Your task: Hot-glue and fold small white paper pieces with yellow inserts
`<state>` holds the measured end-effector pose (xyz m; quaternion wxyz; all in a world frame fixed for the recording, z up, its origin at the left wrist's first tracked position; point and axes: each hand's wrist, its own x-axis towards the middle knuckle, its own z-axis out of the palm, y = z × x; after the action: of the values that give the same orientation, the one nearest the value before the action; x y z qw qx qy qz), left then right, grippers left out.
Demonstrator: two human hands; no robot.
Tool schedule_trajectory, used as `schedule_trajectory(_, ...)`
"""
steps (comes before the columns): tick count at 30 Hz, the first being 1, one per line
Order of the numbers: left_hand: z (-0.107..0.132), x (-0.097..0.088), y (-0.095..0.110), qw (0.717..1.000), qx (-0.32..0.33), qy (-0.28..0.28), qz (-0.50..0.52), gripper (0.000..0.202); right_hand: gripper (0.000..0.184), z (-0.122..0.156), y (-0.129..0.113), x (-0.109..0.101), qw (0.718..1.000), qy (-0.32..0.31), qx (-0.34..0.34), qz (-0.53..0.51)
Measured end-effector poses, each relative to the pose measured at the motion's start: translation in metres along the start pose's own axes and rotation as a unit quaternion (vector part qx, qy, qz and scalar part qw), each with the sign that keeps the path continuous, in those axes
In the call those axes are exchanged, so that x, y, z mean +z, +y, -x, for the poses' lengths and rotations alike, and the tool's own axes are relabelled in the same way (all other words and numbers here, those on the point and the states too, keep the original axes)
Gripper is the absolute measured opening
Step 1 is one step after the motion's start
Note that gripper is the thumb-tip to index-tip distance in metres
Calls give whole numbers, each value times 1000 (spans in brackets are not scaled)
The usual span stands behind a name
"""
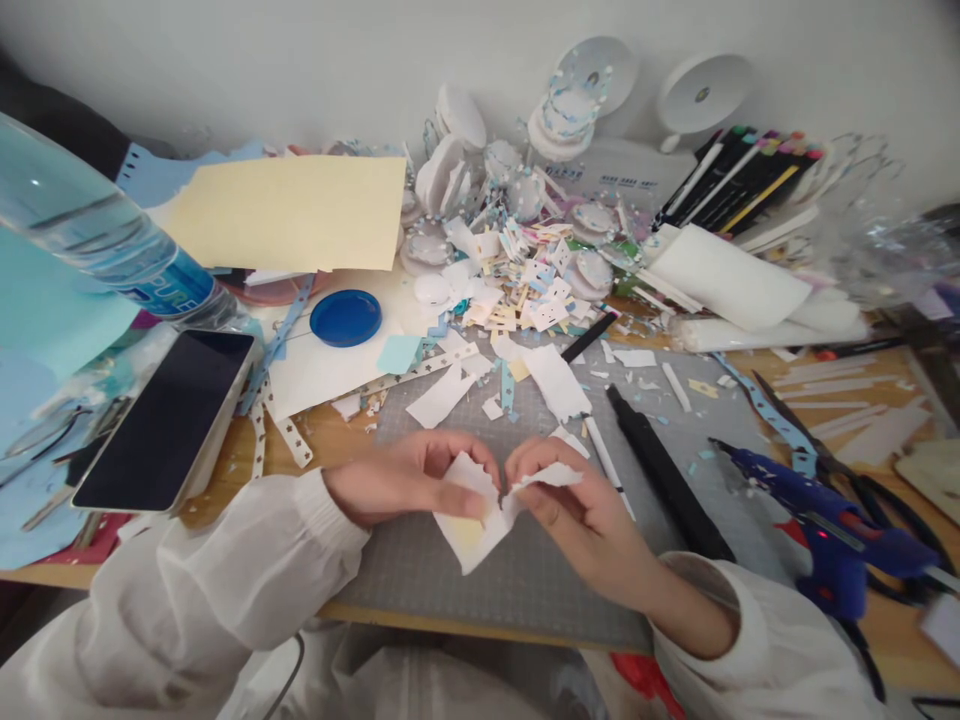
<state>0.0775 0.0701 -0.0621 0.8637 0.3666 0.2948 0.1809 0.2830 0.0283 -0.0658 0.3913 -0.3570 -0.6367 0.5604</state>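
Note:
Both my hands grip one torn piece of white paper (472,535) with a yellowish patch, held just above the grey cutting mat (525,570). My left hand (409,485) pinches its left part between thumb and fingers. My right hand (577,510) pinches the right part, where a ragged strip sticks out to the right. The two thumbs nearly touch at a tear in the paper's middle. White sleeves cover both my forearms.
A blue glue gun (825,515) and a black rod (664,475) lie right of my hands. A phone (161,420), a water bottle (97,235) and a blue lid (346,317) sit to the left. Paper scraps (517,290), tape rolls, a yellow sheet (289,210) and markers (742,175) crowd the back.

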Motion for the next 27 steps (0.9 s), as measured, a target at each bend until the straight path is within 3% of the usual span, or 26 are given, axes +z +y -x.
schedule_trajectory(4, 2, -2, 2, 1000, -2, 2, -17, 31, 4, 0, -2, -2, 997, -5, 37, -62)
schedule_trajectory(10, 5, -4, 8, 998, 3, 43, -54, 34, 21, -2, -3, -9, 979, -33, 48, -195)
schedule_trajectory(12, 5, -4, 10, 996, 16, 56, -74, 35, 19, -6, 1, -14, 990, 19, 49, -132)
schedule_trajectory(14, 4, -2, 11, 990, 31, 61, -123, 34, 18, -11, 6, -21, 994, 104, 44, 7)
schedule_trajectory(17, 7, 0, 6, 956, 72, 96, -268, 32, 14, -20, 17, -32, 966, 190, 16, 173)
schedule_trajectory(21, 17, 3, -14, 875, 122, 169, -436, 33, 21, -28, 25, -43, 945, 202, -27, 258)
schedule_trajectory(27, 34, 12, -37, 847, 113, 183, -486, 42, 34, -5, 6, -38, 907, 222, -103, 343)
